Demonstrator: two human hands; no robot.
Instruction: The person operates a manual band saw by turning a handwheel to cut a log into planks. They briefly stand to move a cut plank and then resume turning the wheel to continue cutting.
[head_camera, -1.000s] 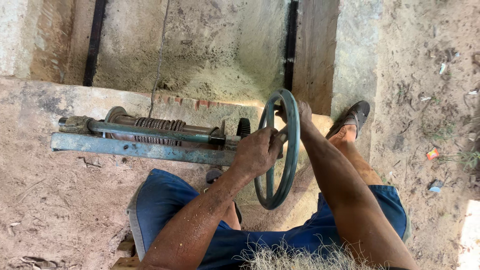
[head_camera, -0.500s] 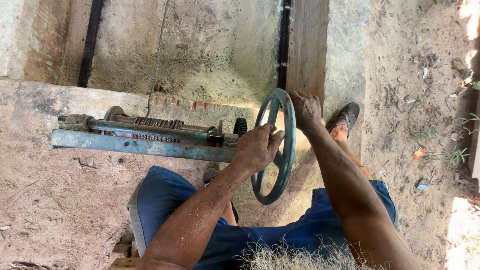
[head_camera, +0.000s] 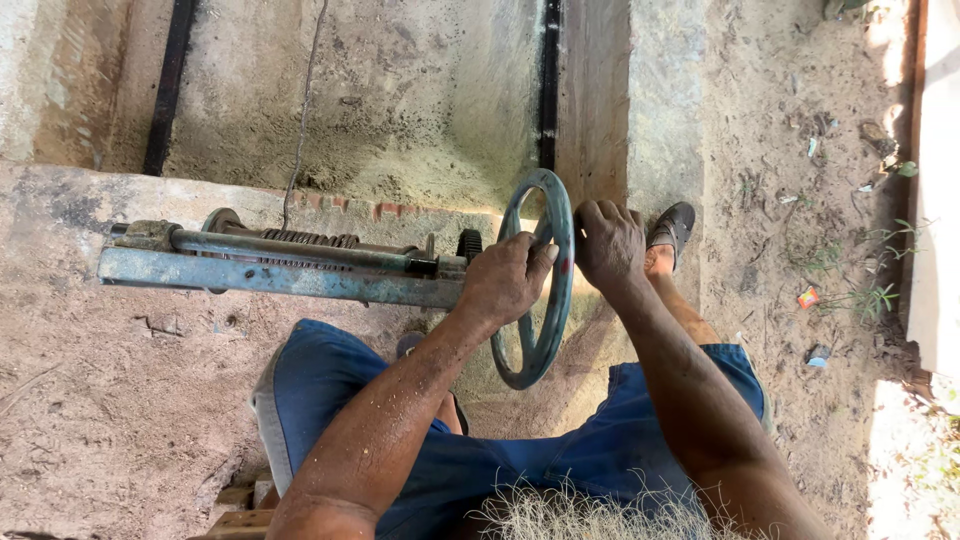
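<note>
Seen from above, a person in blue shorts (head_camera: 330, 400) sits at a rusty blue-green machine frame (head_camera: 280, 275) lying across a sandy concrete ledge (head_camera: 80, 210). A round blue-green handwheel (head_camera: 540, 330) stands on edge at the frame's right end. The left hand (head_camera: 503, 283) is wrapped around the wheel's left rim, fingers curled over it. The right hand (head_camera: 608, 240) grips the upper right rim, knuckles up. A sandalled foot (head_camera: 668, 232) rests just beyond the right hand.
</note>
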